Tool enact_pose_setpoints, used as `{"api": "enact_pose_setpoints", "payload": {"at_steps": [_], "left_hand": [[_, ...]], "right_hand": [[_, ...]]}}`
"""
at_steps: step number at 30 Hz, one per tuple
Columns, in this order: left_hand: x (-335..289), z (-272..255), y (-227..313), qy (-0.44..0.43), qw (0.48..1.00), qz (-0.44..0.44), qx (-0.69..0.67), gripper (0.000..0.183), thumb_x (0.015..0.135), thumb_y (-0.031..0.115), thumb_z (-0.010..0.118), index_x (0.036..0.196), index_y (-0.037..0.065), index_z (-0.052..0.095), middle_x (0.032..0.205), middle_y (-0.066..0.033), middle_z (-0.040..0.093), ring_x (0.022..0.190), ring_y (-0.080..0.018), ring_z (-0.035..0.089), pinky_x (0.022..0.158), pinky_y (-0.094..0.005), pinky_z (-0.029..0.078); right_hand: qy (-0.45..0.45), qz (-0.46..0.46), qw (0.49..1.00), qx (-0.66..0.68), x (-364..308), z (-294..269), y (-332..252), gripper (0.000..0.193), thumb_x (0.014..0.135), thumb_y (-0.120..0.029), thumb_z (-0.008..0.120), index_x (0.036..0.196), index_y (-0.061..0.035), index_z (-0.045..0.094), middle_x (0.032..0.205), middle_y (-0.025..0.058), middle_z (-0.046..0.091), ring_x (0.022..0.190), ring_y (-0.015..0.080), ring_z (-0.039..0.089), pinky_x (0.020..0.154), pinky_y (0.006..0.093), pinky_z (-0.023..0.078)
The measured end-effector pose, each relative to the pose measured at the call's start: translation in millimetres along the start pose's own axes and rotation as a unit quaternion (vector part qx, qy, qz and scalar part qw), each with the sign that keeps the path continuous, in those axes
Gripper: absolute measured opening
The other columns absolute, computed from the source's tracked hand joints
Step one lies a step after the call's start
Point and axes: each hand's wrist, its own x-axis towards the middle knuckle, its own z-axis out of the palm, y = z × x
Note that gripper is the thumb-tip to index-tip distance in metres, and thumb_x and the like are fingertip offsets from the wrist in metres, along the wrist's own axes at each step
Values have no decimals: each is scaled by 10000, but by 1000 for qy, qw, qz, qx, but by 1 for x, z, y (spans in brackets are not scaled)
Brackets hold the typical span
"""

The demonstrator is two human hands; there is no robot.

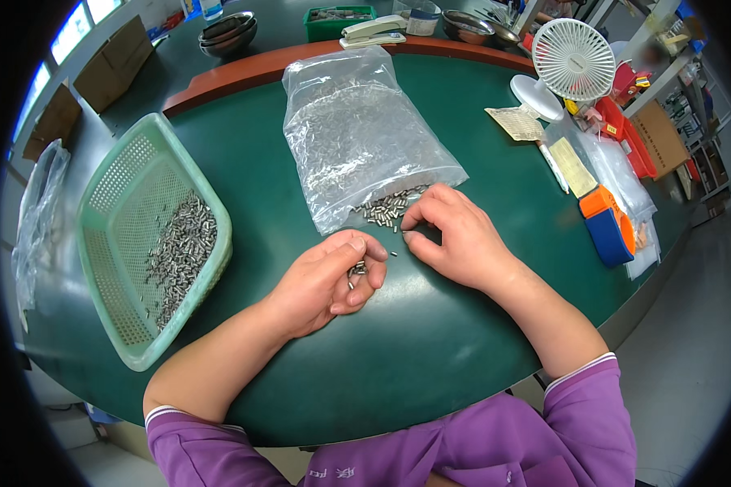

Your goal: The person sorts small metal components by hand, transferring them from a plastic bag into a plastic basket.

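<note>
At far left we have a crumpled clear bag [45,211], then a pale green basket [222,219] tilted in our view, small metal pins [188,235] heaped along its right side. Our left hand [325,276] comes next above the green worktop [430,341], its fingers curled around a few loose pins [356,270]. Beyond it lies a large clear bag [365,122] full of similar pieces, with a small pile [382,209] at its near edge; we cannot tell how much sits under the plastic. One single pin [394,254] lies between our hands. Our right hand [459,239] is just beside the pile, thumb and forefinger tips close together; we cannot tell whether they grip anything. Farther right stand a white fan [574,59] and an orange-and-blue object [607,235].
</note>
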Motion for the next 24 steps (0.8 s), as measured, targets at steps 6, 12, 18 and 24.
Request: {"api": "enact_pose_setpoints", "payload": {"at_steps": [6, 12, 18, 24], "left_hand": [[1, -2, -1, -8, 1000, 0, -6, 257, 973, 239, 342, 1008, 16, 465, 832, -98, 511, 555, -95, 381, 434, -201, 299], [2, -2, -2, -10, 1000, 3, -5, 255, 970, 238, 352, 1009, 15, 467, 833, -98, 511, 559, -95, 384, 432, -200, 298], [1, -1, -1, -6, 1000, 0, 0, 250, 966, 240, 361, 1010, 20, 471, 827, -92, 515, 548, -93, 382, 424, -195, 298], [0, 2, 0, -3, 995, -24, 93, 224, 949, 228, 415, 1009, 22, 477, 815, -55, 523, 544, -63, 406, 402, -176, 284]], "right_hand": [[-59, 35, 998, 10, -1, -6, -2, 112, 747, -148, 617, 824, -71, 590, 886, 84, 548, 884, 281, 544, 779, 379, 439], [-37, -30, 998, -35, -5, -5, -6, 86, 750, -100, 623, 817, -70, 579, 853, 75, 535, 848, 276, 540, 739, 375, 442], [-27, -67, 995, -64, -7, 0, -3, 123, 763, -95, 617, 871, -91, 558, 870, 75, 518, 864, 280, 531, 753, 384, 441], [-46, -2, 985, 165, -7, 5, -9, 85, 836, -95, 554, 913, -57, 551, 896, 76, 521, 854, 244, 527, 755, 334, 437]]}}
